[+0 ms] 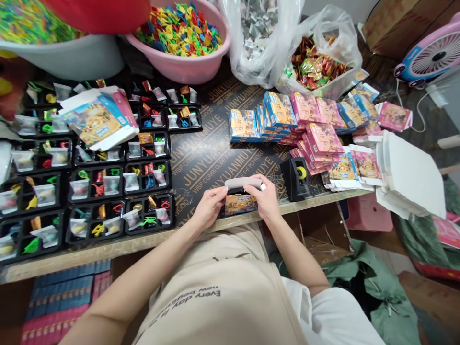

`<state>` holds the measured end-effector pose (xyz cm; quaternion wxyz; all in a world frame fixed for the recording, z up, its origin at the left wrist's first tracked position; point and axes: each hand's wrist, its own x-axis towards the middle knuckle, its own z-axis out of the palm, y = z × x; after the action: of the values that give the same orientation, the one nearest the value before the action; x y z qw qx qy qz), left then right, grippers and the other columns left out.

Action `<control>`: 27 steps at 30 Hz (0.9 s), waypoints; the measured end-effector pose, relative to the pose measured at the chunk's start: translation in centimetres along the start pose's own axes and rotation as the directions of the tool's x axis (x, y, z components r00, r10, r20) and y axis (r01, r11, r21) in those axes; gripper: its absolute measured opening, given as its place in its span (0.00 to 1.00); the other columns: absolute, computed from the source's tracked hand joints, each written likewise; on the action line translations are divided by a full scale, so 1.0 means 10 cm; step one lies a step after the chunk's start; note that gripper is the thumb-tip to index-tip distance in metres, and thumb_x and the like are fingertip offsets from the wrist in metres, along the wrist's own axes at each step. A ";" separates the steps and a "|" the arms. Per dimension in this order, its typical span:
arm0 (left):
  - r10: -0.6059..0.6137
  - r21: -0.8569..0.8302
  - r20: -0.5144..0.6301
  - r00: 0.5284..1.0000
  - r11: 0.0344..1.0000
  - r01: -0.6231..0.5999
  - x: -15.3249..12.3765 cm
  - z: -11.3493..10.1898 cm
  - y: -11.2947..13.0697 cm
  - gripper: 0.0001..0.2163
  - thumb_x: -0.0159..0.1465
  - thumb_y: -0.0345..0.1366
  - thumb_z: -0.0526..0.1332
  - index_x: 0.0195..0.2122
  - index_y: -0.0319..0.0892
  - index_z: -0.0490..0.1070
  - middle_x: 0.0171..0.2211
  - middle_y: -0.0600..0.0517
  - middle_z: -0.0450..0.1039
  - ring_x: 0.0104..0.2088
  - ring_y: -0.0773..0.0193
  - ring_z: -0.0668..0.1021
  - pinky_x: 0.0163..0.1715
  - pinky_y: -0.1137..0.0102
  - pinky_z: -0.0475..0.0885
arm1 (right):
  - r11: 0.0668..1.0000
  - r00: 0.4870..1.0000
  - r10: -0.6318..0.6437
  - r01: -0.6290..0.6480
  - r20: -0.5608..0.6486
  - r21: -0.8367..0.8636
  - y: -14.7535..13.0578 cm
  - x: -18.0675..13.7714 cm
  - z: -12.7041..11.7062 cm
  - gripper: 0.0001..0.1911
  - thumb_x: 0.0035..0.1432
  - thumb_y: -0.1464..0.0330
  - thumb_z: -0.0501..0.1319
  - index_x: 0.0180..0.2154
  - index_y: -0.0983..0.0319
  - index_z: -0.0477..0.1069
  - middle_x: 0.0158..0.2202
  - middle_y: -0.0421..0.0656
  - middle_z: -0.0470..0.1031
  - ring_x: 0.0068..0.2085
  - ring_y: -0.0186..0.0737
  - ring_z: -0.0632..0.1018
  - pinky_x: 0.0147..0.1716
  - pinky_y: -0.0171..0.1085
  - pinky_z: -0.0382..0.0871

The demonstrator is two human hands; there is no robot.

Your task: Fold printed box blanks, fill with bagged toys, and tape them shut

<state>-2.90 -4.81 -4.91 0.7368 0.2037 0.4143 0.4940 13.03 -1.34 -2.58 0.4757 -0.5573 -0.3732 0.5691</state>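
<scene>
The person's torso was covered by a beige garment (215, 316), apron-like in cut, its surface creased and gathered in soft folds near the waist. Dark printed lettering (192, 302) ran across the chest in two lines; "Every day is" and "new begin" were legible, the remainder unclear. A stitched-looking edge (287, 299) bounded the right side. Beneath it a white top showed, with a loose white sleeve (341, 314) ending above the right elbow. Both forearms (143, 278) were bare.
</scene>
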 end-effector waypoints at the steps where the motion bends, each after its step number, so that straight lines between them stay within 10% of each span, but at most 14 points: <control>1: -0.016 -0.009 -0.039 0.999 1.000 0.016 -0.01 0.02 0.02 0.19 0.47 0.49 0.75 0.30 0.38 0.82 0.28 0.48 0.80 0.33 0.58 0.80 0.36 0.67 0.74 | 1.000 1.000 -0.005 0.005 0.001 0.028 0.00 -0.01 -0.01 0.13 0.38 0.67 0.73 0.29 0.58 0.74 0.26 0.34 0.73 0.30 0.34 0.71 0.33 0.34 0.64; 7: -0.049 0.012 -0.108 0.993 0.999 0.050 0.02 0.10 0.16 0.13 0.43 0.38 0.73 0.30 0.39 0.80 0.26 0.53 0.77 0.26 0.69 0.74 0.29 0.74 0.69 | 0.960 0.993 0.112 -0.117 0.034 0.253 0.03 -0.03 -0.13 0.14 0.46 0.60 0.66 0.36 0.58 0.77 0.33 0.39 0.80 0.36 0.41 0.77 0.40 0.39 0.69; 12: 0.242 0.181 -0.073 0.967 0.957 -0.226 0.01 0.08 0.20 0.09 0.45 0.31 0.70 0.29 0.43 0.80 0.30 0.53 0.79 0.32 0.65 0.77 0.35 0.71 0.72 | 0.978 0.997 0.072 -0.077 0.029 0.193 0.08 -0.02 -0.07 0.09 0.40 0.69 0.64 0.29 0.57 0.76 0.31 0.38 0.82 0.37 0.44 0.79 0.46 0.44 0.71; 19: 0.515 0.635 0.294 0.805 0.525 -0.567 -0.12 -0.03 0.36 0.04 0.56 0.37 0.69 0.30 0.44 0.82 0.34 0.48 0.82 0.34 0.61 0.81 0.38 0.67 0.75 | 0.987 0.968 -0.145 0.126 0.207 0.105 0.07 0.00 -0.26 0.11 0.51 0.59 0.64 0.27 0.57 0.81 0.40 0.45 0.84 0.43 0.51 0.81 0.51 0.52 0.72; 27: 0.411 0.646 0.239 0.880 0.610 -0.460 -0.07 -0.01 0.48 0.05 0.56 0.37 0.71 0.28 0.40 0.81 0.28 0.48 0.81 0.29 0.62 0.81 0.30 0.71 0.75 | 0.938 0.912 -0.255 0.313 0.322 -0.146 -0.10 0.08 -0.37 0.02 0.52 0.64 0.71 0.29 0.55 0.82 0.32 0.42 0.84 0.36 0.44 0.82 0.42 0.45 0.75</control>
<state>-5.80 -3.41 -1.27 0.4792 0.5714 0.4799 0.4621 16.83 -0.64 -2.21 0.4353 -0.4482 -0.5716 0.5319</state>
